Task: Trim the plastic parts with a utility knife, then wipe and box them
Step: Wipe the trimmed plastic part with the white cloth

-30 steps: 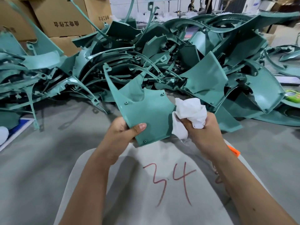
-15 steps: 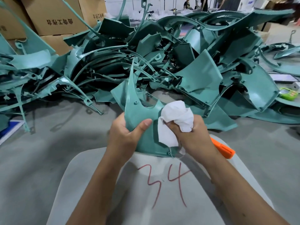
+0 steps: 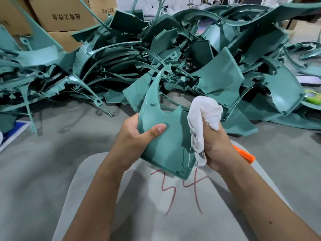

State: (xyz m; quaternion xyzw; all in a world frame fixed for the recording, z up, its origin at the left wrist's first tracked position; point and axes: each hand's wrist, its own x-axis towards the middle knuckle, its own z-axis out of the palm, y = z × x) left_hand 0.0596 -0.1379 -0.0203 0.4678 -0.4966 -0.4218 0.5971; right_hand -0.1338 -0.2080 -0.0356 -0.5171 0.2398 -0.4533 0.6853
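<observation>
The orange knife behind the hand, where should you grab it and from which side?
Judging by what shows, grab the orange knife around its thick handle end, coming from the right, where nothing blocks it. That end pokes out past the right hand, which holds the white cloth. Its other end is hidden, so keep fingers away from there.

The right hand point(image 3: 215, 146) hides most of the orange knife point(image 3: 245, 154); the left hand's point(image 3: 133, 138) fingers sit behind the part point(image 3: 166, 145).

Both forearms bare, no sleeves visible. No gloves, rings or watch on left hand point(image 3: 137, 136) or right hand point(image 3: 215, 145). Left thumbnail short, unpainted. Small dark mark on right forearm.
</observation>
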